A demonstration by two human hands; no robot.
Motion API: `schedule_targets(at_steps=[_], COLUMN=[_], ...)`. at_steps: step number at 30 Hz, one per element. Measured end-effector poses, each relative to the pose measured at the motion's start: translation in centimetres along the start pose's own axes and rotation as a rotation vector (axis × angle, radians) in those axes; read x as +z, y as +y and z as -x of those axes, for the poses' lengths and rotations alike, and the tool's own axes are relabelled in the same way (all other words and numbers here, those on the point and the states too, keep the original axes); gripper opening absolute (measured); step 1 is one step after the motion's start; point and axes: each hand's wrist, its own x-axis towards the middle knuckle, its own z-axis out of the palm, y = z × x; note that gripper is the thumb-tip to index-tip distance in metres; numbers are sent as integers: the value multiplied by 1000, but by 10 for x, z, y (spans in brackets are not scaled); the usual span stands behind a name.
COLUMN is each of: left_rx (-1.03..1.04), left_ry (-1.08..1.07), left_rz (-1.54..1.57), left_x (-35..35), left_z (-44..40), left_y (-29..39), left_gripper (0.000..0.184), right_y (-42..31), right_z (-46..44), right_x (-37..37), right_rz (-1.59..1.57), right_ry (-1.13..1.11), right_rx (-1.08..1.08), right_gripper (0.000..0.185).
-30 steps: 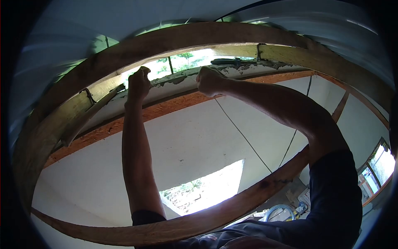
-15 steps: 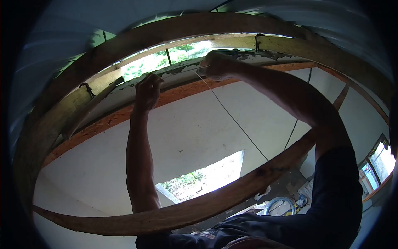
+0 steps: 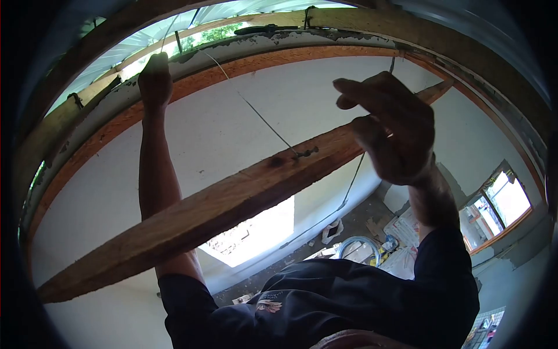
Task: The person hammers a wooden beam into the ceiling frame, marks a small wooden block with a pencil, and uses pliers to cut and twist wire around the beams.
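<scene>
My left hand (image 3: 156, 82) is raised at the upper left by the wall top (image 3: 189, 61), its fingers closed on a thin wire (image 3: 170, 34) that rises from it. My right hand (image 3: 398, 131) is nearer the camera, in front of a wooden beam (image 3: 232, 203); its index finger and thumb are apart, with nothing visible between them. A thin line (image 3: 256, 110) slants from the wall top down to a dark knot on the beam. On the wall top lies a dark tool (image 3: 267, 29), too small to make out.
Curved-looking roof timbers (image 3: 418, 35) pass overhead under metal sheeting (image 3: 81, 64). An orange-brown board (image 3: 261, 60) runs along the white wall. Far below are a coil of pale hose (image 3: 359, 250) and scattered items on the floor. Window openings show low centre and right (image 3: 494, 212).
My right hand has left the wall top, moved right and down towards the camera, and opened. My left hand has shifted left and up. The view has tilted, bringing the beam higher.
</scene>
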Motion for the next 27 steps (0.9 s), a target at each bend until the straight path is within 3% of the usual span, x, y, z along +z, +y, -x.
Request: schedule_targets(at_steps=[1, 4, 7, 9, 11, 12, 14, 15, 16, 17, 19, 21, 27], left_rx=[1, -26, 46, 94, -333, -408, -557, -506, -605, -709, -599, -795, -749], left_ry=[9, -1, 27, 69, 64, 22, -65, -83, -103, -114, -88, -84, -75], left_rz=[-20, 86, 38, -158, 240, 248, 256, 226, 346, 459, 433, 672, 786], left_x=[0, -4, -2, 5, -6, -9, -14, -14, -18, -23, -20, -25, -35], left_z=[-1, 3, 2, 0, -6, -9, -16, -17, -19, -21, -16, -21, -24], left_y=[2, 7, 1, -21, -20, -16, -7, -6, 1, 8, 10, 23, 35], left_gripper=[4, 8, 11, 40, 41, 31, 13, 16, 24, 32, 47, 53, 54], right_y=[-4, -16, -61, -91, -102, -99, -103, -104, -106, -104, -104, -103, -99], right_z=[3, 14, 15, -3, -19, -27, -31, -33, -33, -32, -33, -34, -37], right_x=[5, 19, 56, 90, 114, 116, 120, 118, 116, 121, 123, 125, 126], right_rz=[-12, 196, 146, 36, -2, 59, 149, 165, 176, 179, 210, 246, 279], right_ry=[48, 167, 267, 256, 174, 39, -137, -191, -248, -83, -67, -51, -90], right_rx=[15, -236, -261, -185, -54, 31, 119, 148, 182, 145, 140, 142, 147], right_gripper=[30, 25, 36, 45, 55, 67, 69, 67, 65, 63, 61, 60, 60])
